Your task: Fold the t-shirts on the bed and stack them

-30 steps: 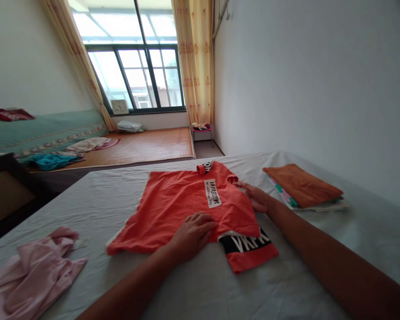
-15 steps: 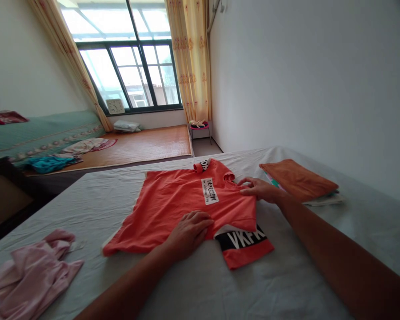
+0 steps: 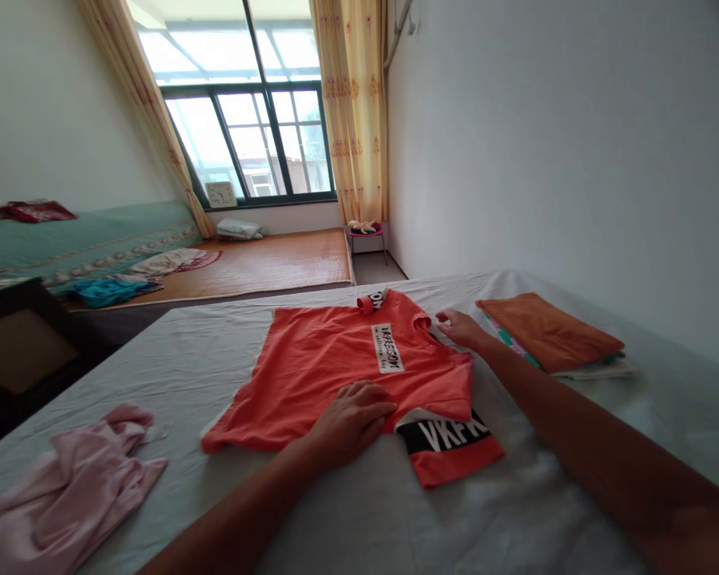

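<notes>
One bed (image 3: 173, 359) with a pale grey sheet fills the foreground, and on it lie three lots of clothing: one orange T-shirt (image 3: 323, 359), one folded stack (image 3: 551, 335) topped by a rust-orange cloth, and one crumpled pink garment (image 3: 65, 495). Two hands work on the shirt. It lies flat in the middle of the bed, neck toward the window, with a white printed label below the collar. Its right side is folded inward over the body, and a sleeve with a black band and white letters sticks out at the near right corner. Left hand (image 3: 351, 419) rests palm down on the near hem, fingers spread and flat, gripping nothing. Right hand (image 3: 460, 329) sits at the far right shoulder of the shirt, fingers curled at the folded edge; whether they pinch the cloth cannot be told. Folded stack lies just beyond that hand, near the wall; pink garment lies well apart at the near left.
</notes>
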The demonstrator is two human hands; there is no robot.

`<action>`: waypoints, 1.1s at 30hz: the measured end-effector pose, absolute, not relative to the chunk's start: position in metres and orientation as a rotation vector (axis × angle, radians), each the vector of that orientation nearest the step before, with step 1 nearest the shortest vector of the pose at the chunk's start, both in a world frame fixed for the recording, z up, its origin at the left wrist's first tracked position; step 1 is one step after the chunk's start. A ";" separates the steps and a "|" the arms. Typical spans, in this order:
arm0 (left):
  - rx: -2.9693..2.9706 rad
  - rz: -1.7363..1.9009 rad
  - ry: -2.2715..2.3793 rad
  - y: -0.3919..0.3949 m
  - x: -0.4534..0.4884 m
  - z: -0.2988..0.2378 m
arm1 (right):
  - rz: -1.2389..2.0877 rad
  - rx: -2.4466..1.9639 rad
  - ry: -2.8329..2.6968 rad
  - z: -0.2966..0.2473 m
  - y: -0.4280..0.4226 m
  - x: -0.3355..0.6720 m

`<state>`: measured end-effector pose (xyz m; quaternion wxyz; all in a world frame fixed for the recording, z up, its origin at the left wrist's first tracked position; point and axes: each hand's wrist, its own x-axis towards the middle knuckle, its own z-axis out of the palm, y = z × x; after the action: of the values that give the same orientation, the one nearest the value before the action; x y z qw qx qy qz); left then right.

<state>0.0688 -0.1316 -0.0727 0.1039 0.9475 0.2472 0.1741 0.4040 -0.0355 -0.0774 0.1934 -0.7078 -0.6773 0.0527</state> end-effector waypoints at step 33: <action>2.491 -0.546 1.106 -0.082 -0.065 -0.012 | 0.955 -1.297 -2.625 -0.015 -0.213 0.389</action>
<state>-0.0646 -0.0815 -0.0122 0.1798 0.8816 0.3912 -0.1933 0.3888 -0.2130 -0.0147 0.0312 -0.4210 -0.8519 0.3098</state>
